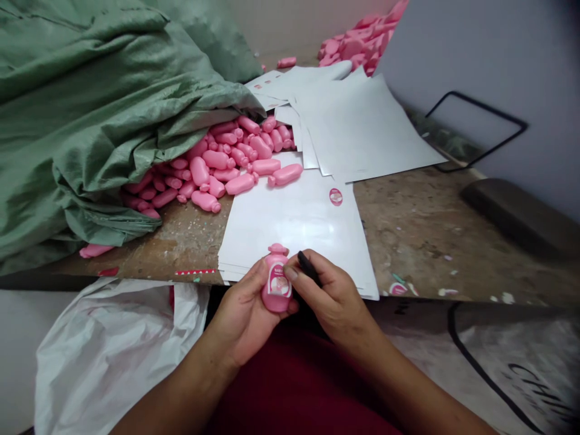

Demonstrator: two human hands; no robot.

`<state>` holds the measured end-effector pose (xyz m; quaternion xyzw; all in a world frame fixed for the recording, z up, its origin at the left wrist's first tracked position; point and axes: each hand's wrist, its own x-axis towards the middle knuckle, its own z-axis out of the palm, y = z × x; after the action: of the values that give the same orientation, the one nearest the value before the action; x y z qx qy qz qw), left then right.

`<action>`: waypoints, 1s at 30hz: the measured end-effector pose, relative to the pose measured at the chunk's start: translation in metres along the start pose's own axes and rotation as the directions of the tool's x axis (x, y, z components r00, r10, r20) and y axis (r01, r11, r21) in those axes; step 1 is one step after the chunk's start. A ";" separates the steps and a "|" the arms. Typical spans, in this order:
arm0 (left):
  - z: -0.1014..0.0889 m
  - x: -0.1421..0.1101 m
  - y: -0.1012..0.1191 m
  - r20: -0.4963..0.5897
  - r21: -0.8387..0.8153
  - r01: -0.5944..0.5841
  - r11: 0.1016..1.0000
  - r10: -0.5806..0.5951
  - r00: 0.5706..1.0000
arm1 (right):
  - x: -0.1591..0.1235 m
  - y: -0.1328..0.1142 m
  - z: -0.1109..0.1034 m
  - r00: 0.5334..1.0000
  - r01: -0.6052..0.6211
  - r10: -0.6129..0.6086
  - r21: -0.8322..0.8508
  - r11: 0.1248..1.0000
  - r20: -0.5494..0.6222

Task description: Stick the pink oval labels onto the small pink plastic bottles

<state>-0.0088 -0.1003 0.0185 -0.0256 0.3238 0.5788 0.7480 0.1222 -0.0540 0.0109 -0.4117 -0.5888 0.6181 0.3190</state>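
My left hand (242, 314) cradles a pink plastic bottle (276, 301) upright, its cap end pointing away from me. A pink-and-white oval label (279, 280) sits on the bottle's front. My right hand (330, 296) pinches a small black tool (308, 267), and its fingertips are right beside the bottle. Below the hands lies the edge of a stack of white sticker sheets (294, 229), with one oval label (336, 196) on top. Several unlabelled pink bottles (217, 166) lie heaped just beyond the stack.
A green woven sack (77, 109) spills the bottles onto a worn wooden table (417, 223). More white sheets (362, 127) lie beyond. Another pink pile (357, 45) sits at the back. A white plastic bag (109, 356) hangs below the table's near edge at left.
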 end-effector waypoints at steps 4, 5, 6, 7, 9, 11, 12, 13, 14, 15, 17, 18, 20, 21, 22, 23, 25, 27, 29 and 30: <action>0.001 0.001 0.000 -0.036 -0.035 0.031 0.999 -0.032 0.999 | 0.001 -0.002 0.000 1.000 0.001 -0.001 0.026 1.000 0.003; 0.001 0.001 0.000 -0.043 -0.029 0.031 0.999 -0.032 0.999 | 0.001 -0.002 0.000 1.000 0.001 -0.001 0.035 0.999 0.002; 0.002 0.000 0.000 -0.048 -0.017 0.023 1.000 -0.024 0.999 | 0.001 -0.002 0.000 1.000 -0.004 0.004 0.044 0.999 0.003; 0.003 0.000 0.000 -0.050 -0.002 0.004 1.000 -0.004 0.999 | 0.001 -0.003 0.000 1.000 -0.008 0.008 0.051 0.999 0.004; 0.004 -0.001 -0.001 -0.051 0.025 -0.044 0.999 0.045 0.998 | 0.002 -0.003 -0.001 1.000 -0.022 0.022 0.055 0.998 0.008; 0.006 -0.001 -0.001 -0.060 0.041 -0.070 0.997 0.072 0.996 | 0.002 -0.003 -0.002 0.999 -0.038 0.038 0.055 0.998 0.008; 0.007 -0.002 -0.001 -0.065 0.043 -0.076 0.996 0.078 0.995 | 0.002 -0.002 -0.002 0.999 -0.044 0.044 0.055 0.998 0.005; 0.007 -0.002 -0.002 -0.069 0.044 -0.080 0.996 0.083 0.994 | 0.001 -0.002 -0.002 0.999 -0.048 0.048 0.058 0.997 0.004; 0.007 -0.002 -0.002 -0.071 0.045 -0.082 0.996 0.085 0.994 | 0.001 -0.002 -0.002 0.999 -0.054 0.054 0.064 0.996 0.005; 0.008 -0.001 -0.002 -0.070 0.045 -0.084 0.995 0.087 0.994 | 0.001 -0.002 -0.002 0.998 -0.058 0.058 0.071 0.996 0.008; 0.008 -0.001 -0.003 -0.063 0.045 -0.091 0.995 0.093 0.994 | 0.000 -0.001 -0.002 0.998 -0.068 0.068 0.077 0.995 0.010; 0.008 -0.001 -0.003 -0.063 0.045 -0.093 0.995 0.096 0.993 | 0.000 -0.001 -0.002 0.997 -0.072 0.071 0.076 0.995 0.011; 0.007 -0.001 -0.003 -0.074 0.044 -0.094 0.995 0.097 0.993 | 0.000 0.000 -0.001 0.997 -0.074 0.074 0.070 0.995 0.007; 0.007 -0.001 -0.003 -0.080 0.042 -0.093 0.995 0.096 0.992 | 0.001 0.000 -0.001 0.997 -0.072 0.072 0.066 0.995 0.007; 0.007 -0.001 -0.003 -0.083 0.040 -0.090 0.995 0.093 0.992 | 0.001 0.001 -0.001 0.997 -0.071 0.071 0.063 0.995 0.008; 0.007 -0.002 -0.003 -0.083 0.037 -0.087 0.996 0.090 0.992 | 0.001 0.001 -0.001 0.997 -0.071 0.070 0.059 0.996 0.010; 0.007 -0.002 -0.003 -0.075 0.030 -0.084 0.996 0.086 0.993 | 0.002 0.001 -0.001 0.998 -0.066 0.065 0.053 0.996 0.010; 0.008 -0.001 -0.003 -0.072 0.027 -0.086 0.996 0.088 0.994 | 0.002 0.002 -0.001 0.998 -0.057 0.057 0.050 0.997 0.008; 0.008 0.000 -0.003 -0.076 0.026 -0.090 0.996 0.091 0.993 | 0.002 0.003 -0.001 0.999 -0.048 0.048 0.048 0.998 0.004; 0.008 0.000 -0.003 -0.077 0.027 -0.090 0.996 0.092 0.993 | 0.002 0.003 -0.001 0.999 -0.048 0.048 0.046 0.998 0.002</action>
<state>-0.0025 -0.0978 0.0234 -0.0245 0.3604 0.6071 0.7078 0.1225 -0.0524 0.0075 -0.4178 -0.5645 0.6392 0.3133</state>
